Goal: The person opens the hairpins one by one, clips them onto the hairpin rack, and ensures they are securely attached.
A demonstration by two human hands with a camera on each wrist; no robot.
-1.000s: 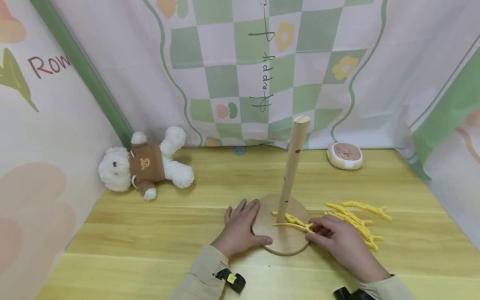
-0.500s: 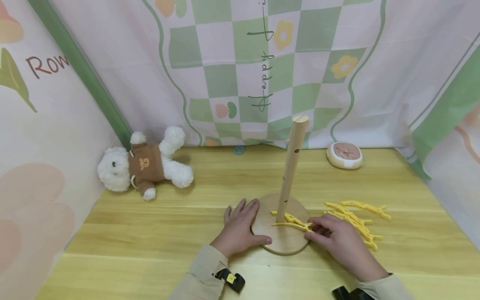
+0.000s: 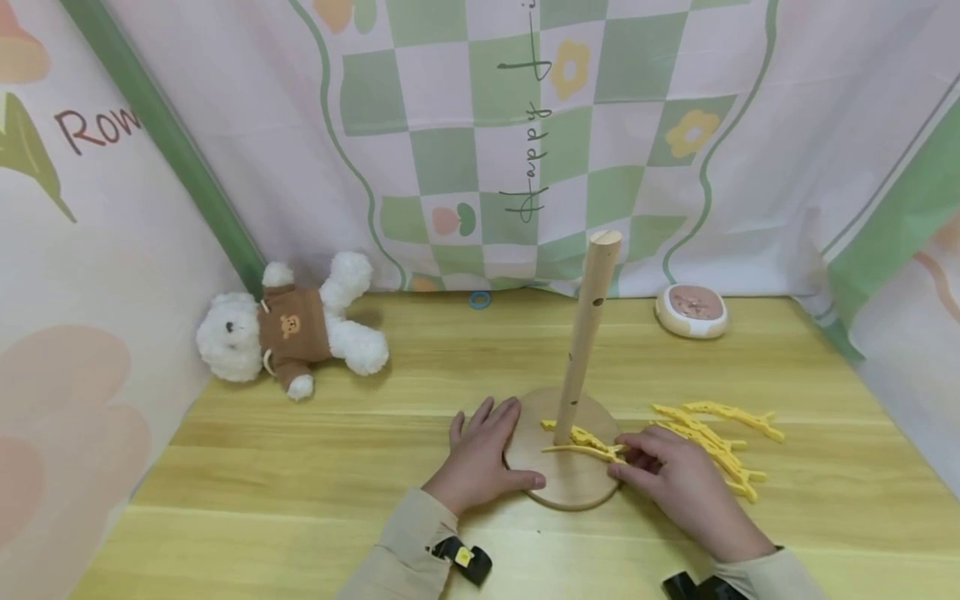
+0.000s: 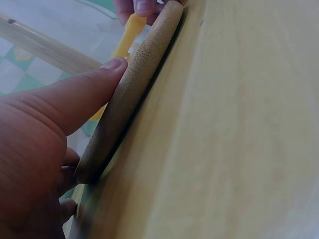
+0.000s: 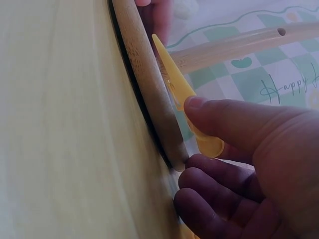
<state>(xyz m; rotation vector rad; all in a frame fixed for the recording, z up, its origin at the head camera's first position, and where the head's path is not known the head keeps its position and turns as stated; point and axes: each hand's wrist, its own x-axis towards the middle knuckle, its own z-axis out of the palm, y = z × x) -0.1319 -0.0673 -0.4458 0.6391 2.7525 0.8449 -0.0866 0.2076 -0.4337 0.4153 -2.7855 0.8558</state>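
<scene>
A round wooden base (image 3: 525, 458) with an upright wooden post (image 3: 588, 325) stands on the table; small dark holes run along the post. My left hand (image 3: 483, 467) rests at the base's left rim, thumb on its near edge and fingers spread. At the base's right side, my right hand (image 3: 675, 479) pinches a yellow branch-shaped plastic piece (image 5: 177, 79) between thumb and fingers. Its thin end points left, low in front of the post. Another knobbly yellow strip (image 3: 592, 438) shows just behind it at the post's foot. The right fingertips are partly hidden in the head view.
Several yellow branch-shaped pieces (image 3: 712, 446) lie in a loose pile right of the base. A white plush toy (image 3: 292, 329) in a brown shirt lies at the back left. A blue ring (image 3: 480, 300) and a white-and-pink rounded device (image 3: 692, 312) sit by the back curtain.
</scene>
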